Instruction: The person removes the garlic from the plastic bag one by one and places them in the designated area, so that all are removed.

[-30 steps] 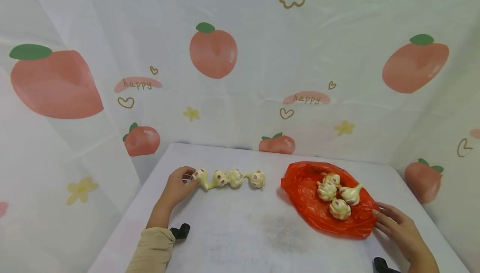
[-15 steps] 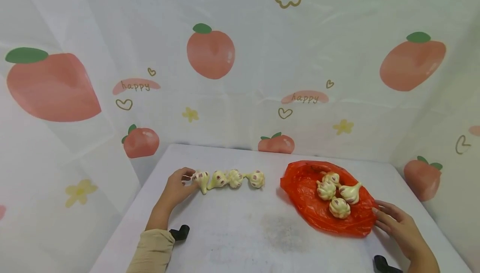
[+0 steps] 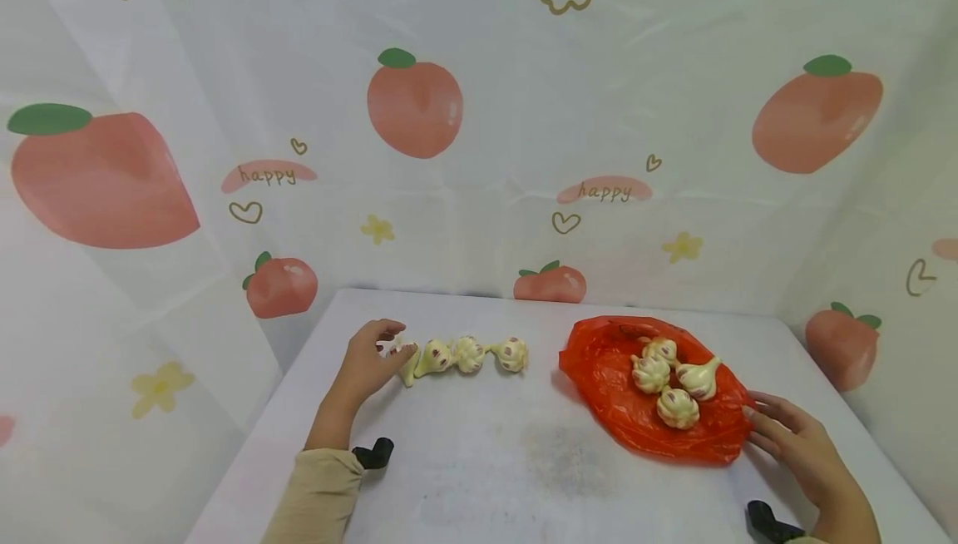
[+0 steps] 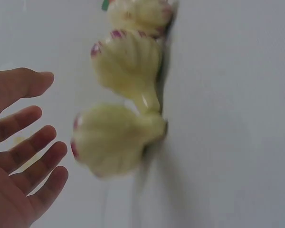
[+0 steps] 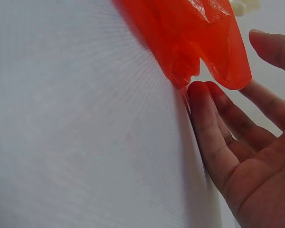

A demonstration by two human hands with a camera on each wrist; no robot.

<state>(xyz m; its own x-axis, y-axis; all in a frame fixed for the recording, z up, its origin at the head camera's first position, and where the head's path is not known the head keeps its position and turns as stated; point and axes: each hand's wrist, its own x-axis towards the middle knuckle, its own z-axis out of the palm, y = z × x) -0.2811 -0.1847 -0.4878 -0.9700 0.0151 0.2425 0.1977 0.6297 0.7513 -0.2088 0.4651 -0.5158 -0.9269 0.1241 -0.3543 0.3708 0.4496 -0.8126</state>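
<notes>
Several garlic bulbs with purple-tinged tips lie in a row on the white table. My left hand [image 3: 374, 363] hovers at the leftmost garlic bulb [image 3: 408, 373], partly covering it in the head view. In the left wrist view that bulb [image 4: 109, 140] lies apart from the spread fingers of the hand [image 4: 26, 156], its stem close to the neighbouring bulb's stem. My right hand [image 3: 802, 444] rests at the right edge of a red plastic bag [image 3: 617, 415] that bears several more garlic bulbs [image 3: 677, 408]. Its extended fingertips reach under the bag's edge [image 5: 194, 42].
The rest of the row, a middle bulb [image 3: 469, 355] and a right-end bulb [image 3: 511, 354], lies left of the bag. A fruit-printed white curtain [image 3: 479, 220] stands behind the table [image 3: 479, 477]. Black wrist camera mounts [image 3: 374, 453] stick out by both wrists.
The leftmost garlic bulb turned so its stem points toward the person. My left hand then released it and shifted a little right and up. The right hand and the bag stayed nearly still.
</notes>
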